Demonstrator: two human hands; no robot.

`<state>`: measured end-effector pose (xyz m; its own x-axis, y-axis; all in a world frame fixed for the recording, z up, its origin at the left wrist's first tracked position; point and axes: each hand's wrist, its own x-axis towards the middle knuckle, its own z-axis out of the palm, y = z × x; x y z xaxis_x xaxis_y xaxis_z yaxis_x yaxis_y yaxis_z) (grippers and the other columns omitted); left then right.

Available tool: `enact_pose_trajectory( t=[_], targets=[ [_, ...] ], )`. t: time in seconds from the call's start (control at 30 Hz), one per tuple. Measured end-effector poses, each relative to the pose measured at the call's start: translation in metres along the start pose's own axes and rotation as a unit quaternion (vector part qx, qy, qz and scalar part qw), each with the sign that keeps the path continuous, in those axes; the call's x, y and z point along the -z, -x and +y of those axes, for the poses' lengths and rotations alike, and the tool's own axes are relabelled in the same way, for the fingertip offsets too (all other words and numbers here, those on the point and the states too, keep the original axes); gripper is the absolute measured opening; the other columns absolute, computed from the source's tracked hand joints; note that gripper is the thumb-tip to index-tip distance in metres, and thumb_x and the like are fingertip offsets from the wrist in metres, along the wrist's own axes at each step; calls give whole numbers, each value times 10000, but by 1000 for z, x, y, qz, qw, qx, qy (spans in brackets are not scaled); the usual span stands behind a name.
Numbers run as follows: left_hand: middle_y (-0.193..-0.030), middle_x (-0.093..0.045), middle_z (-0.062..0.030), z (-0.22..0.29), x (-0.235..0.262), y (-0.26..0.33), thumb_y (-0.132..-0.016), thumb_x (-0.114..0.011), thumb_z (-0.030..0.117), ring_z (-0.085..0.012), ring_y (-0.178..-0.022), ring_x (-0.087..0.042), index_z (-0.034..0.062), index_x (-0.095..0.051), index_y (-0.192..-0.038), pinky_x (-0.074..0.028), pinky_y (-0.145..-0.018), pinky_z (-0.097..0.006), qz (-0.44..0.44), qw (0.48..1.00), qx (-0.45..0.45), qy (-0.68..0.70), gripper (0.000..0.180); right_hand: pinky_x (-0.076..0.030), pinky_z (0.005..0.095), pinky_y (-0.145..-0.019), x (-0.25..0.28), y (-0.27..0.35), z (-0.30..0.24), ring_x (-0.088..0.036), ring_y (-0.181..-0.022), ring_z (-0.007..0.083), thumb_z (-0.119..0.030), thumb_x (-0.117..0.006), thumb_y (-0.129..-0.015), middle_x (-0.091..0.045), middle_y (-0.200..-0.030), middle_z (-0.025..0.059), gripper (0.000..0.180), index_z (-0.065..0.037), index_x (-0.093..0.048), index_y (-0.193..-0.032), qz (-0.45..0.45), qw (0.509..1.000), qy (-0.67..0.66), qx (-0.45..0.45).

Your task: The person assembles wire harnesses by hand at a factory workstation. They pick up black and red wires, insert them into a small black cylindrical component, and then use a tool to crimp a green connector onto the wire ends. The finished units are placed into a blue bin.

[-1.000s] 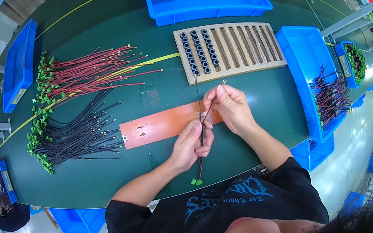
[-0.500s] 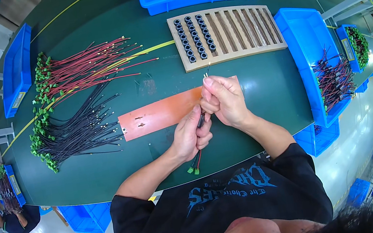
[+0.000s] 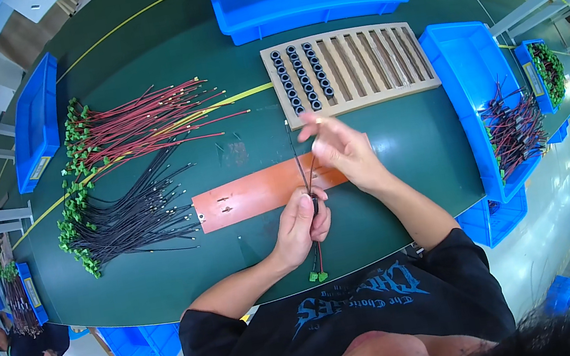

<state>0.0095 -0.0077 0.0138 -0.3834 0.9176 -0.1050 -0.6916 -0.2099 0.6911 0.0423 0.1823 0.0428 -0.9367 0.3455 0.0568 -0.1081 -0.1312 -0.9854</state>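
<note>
My left hand [image 3: 300,226] is closed round a black ferrite ring [image 3: 314,204] and the cable wires that run through it. Above the fist, two thin wires [image 3: 300,164] stick up and spread apart; green connectors [image 3: 318,276] dangle below it on a red and a black lead. Just right of the upper wires is my right hand [image 3: 342,150], thumb and fingers apart, slightly smeared by motion. One wire bends close to its fingertips, and contact there is hard to tell. Under both hands lies an orange-brown strip [image 3: 243,198] on the green table.
Red leads [image 3: 149,121] and black leads [image 3: 135,220] with green connectors lie at left. A slotted wooden tray [image 3: 362,100] holds several black rings in its left columns. Blue bins stand at the back [image 3: 312,21], left [image 3: 36,135] and right [image 3: 465,112], the right one holding finished-looking cables.
My right hand has come off the wire tips and its fingers have spread. The wires now stand up out of my left fist. The whole view has shifted slightly.
</note>
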Motion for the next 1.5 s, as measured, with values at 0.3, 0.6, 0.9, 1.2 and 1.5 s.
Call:
enact_pose_trajectory(
  t=[0.3,0.6,0.9,1.2,1.5],
  targets=[
    [-747,-396,-20,3,0,2,-1124,-321,426,-111,-596,-375,59,-469,-1252,-308,-532,-257,-17,996,22,-82,416,-428,232,-601,18,-1,-2,-483,-645,70,-326,-572,-1066,-688,-1007,107,487,84,-592,-1328,-98,991,-53,-70],
    [-775,-421,-28,0,2,2,-1123,-328,429,-110,-614,-398,61,-461,-1254,-310,-521,-253,-14,999,22,-43,413,-481,219,-606,8,3,-16,-551,-653,59,-251,-539,-1087,-694,-927,54,376,51,-642,-1286,-98,990,-49,-92],
    [-824,-457,-44,-1,1,2,-1121,-347,425,-119,-648,-439,70,-464,-1255,-333,-524,-246,3,997,29,-72,397,-475,205,-558,0,7,-16,-601,-673,45,-196,-531,-1087,-706,-912,36,304,27,-695,-1212,-51,990,109,-79],
    [-873,-524,-47,0,1,1,-1133,-351,374,-84,-644,-416,44,-484,-1279,-344,-556,-231,12,999,22,-32,385,-441,201,-547,1,6,-18,-571,-619,40,-249,-534,-1092,-655,-781,-3,309,14,-691,-1131,-75,990,-16,-122],
    [-947,-573,-89,-3,4,3,-1123,-403,341,-87,-629,-389,33,-491,-1279,-346,-566,-248,-39,995,48,-80,357,-463,248,-494,4,7,-14,-568,-509,90,-227,-579,-1065,-658,-760,58,321,23,-691,-899,-14,983,-53,-175]
  ],
)
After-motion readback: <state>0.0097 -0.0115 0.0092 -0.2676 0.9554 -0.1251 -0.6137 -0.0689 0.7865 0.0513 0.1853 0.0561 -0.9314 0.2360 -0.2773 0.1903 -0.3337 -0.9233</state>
